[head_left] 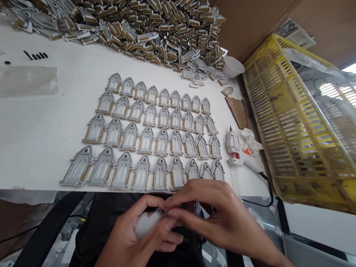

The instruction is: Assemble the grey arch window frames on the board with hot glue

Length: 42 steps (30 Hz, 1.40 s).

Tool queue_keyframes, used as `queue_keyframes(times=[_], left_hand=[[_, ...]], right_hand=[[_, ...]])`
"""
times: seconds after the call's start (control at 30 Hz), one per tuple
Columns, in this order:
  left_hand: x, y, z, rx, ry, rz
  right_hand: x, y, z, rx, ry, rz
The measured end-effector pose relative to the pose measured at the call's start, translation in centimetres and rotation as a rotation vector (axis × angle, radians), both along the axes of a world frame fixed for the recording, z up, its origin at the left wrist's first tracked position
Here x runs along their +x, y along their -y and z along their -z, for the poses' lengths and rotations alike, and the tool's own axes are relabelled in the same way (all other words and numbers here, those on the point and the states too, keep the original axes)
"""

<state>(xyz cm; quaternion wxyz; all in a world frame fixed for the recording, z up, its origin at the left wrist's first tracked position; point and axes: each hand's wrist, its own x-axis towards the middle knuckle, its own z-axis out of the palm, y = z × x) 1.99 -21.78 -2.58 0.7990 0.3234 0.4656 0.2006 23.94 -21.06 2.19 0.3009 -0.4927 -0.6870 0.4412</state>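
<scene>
My left hand (145, 230) is wrapped round a pale, whitish flat piece (147, 223), above my lap at the table's front edge. The piece's kind is unclear, as fingers cover much of it. My right hand (212, 213) has thumb and forefinger pinched together at the piece's far end, touching my left fingertips. What lies inside that pinch is hidden. Just beyond my hands, small grey arched window-shaped pieces (142, 174) with brown edges lie in several neat rows on the white table (27, 141).
A big heap of similar arched pieces (157, 24) covers the table's back. At right are a white glue gun (233, 145) with a cable, crumpled tissue (251, 141), a white cup (233, 66) and a yellow plastic crate (283, 125). A clear plastic bag (28, 81) lies at left.
</scene>
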Motion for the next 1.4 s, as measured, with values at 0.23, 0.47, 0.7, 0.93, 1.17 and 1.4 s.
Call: queue_keyframes(times=[0.23, 0.47, 0.7, 0.93, 1.17, 1.4], left_hand=[[-0.2, 0.1, -0.4, -0.09, -0.035, -0.126], [-0.5, 1.0, 0.1, -0.183, 0.015, -0.147], [-0.6, 1.4, 0.7, -0.158, 0.066, -0.175], [-0.7, 0.8, -0.1, -0.127, -0.005, -0.113], [-1.3, -0.5, -1.3, 0.058, -0.031, -0.042], [-2.1, -1.1, -0.8, 0.083, -0.02, 0.003]], right_hand=[[-1.0, -2.3, 0.2, 0.121, 0.039, 0.209], [-1.3, -3.9, 1.4, 0.076, 0.099, 0.231], [-1.3, -4.3, 1.3, -0.005, 0.135, 0.219], [-1.4, -4.1, 0.6, 0.021, 0.211, 0.229], [-2.1, -2.2, -1.5, -0.019, 0.081, 0.002], [-2.8, -2.6, -1.3, -0.053, 0.043, -0.022]])
